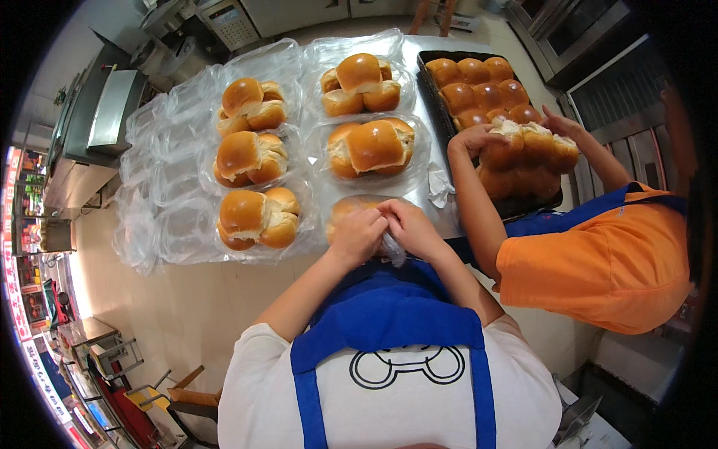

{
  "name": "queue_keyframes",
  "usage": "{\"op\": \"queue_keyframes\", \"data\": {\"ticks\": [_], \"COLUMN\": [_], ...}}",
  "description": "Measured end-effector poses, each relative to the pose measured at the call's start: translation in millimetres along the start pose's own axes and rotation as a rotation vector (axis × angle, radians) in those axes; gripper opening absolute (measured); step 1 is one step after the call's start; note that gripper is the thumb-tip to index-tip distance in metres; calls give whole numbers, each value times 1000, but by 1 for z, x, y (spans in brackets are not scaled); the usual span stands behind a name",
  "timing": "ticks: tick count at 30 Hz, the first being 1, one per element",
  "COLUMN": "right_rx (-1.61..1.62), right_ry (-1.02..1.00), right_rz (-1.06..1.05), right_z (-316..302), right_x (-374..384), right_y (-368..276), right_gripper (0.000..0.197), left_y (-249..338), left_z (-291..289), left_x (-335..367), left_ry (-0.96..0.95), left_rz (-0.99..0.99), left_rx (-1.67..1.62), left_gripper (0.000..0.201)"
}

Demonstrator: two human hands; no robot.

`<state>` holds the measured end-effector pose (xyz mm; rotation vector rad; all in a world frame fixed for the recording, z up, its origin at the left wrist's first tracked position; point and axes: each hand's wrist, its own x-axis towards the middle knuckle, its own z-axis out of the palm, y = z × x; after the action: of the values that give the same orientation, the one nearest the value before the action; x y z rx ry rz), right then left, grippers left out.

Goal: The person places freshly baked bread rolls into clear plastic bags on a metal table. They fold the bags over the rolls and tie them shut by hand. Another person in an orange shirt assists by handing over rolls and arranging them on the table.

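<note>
far left: flat clear bags (172, 165) over the table (436, 150). next, three breads (239, 153) in a column on clear plastic. then the bread in hand (344, 208), wrapped, at the near edge; left hand (359, 238) closed on its bag (393, 251), right hand (410, 228) pinching it too, fingertips meeting. beyond, two more breads (374, 146). right: crumpled paper (440, 184), dark tray (532, 207) of golden buns (473, 96); a co-worker's hands (479, 138) grasp a pale-sided block (535, 153).
</note>
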<state>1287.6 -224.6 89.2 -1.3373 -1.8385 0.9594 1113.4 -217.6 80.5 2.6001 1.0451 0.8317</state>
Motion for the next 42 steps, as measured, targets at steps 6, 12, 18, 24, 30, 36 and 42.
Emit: {"op": "queue_keyframes", "data": {"ticks": [6, 12, 18, 24, 30, 36, 42], "right_rx": [-8, -77, -265, -313, -153, -178, -394], "right_ry": [-84, -83, 11, 94, 30, 82, 327], "right_rz": [-26, 5, 91, -44, -161, -182, -462], "right_z": [-4, -4, -9, -25, -23, -13, 8], "right_x": [4, -3, 1, 13, 33, 24, 30], "right_y": [12, 7, 9, 23, 35, 34, -61], "right_gripper": [20, 16, 15, 11, 7, 14, 22], "left_y": [-1, 4, -5, 27, 28, 24, -123], "left_z": [-1, 4, 3, -13, -2, -65, -152], "left_x": [3, -15, -37, -8, 7, -23, -167], "left_ry": [179, 184, 85, 130, 73, 248, 751], "left_rz": [-86, -449, -647, -606, -700, -675, -1081], "left_rx": [-71, -498, -842, -972, -815, -316, -438], "left_gripper": [17, 14, 22, 29, 21, 35, 35]}}
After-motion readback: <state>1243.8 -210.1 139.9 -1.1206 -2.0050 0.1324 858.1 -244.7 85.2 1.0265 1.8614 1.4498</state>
